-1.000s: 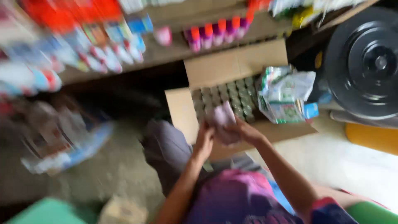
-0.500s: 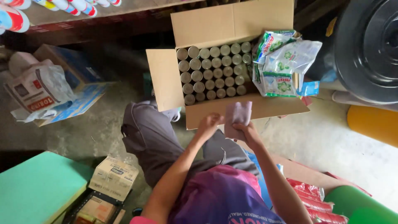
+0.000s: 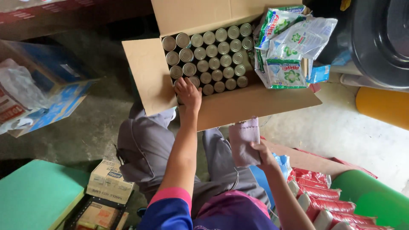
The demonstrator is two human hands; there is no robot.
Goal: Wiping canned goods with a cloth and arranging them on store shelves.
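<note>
Green-and-white sachet packs [image 3: 289,47] lie on the right flap of the open cardboard box [image 3: 149,72], which holds about twenty-five silver cans [image 3: 213,55] in rows. Before, both hands held the pale cloth [image 3: 243,142]; now the right hand [image 3: 263,153] alone grips it, and the left hand [image 3: 187,91] touches a corner can with curled fingers.

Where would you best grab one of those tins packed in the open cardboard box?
Probably by the round top rim, from straight above. The cans stand upright, packed side by side in the cardboard box, so only their lids show. The left hand reaches the near row this way, while the right hand holds a cloth.
</note>
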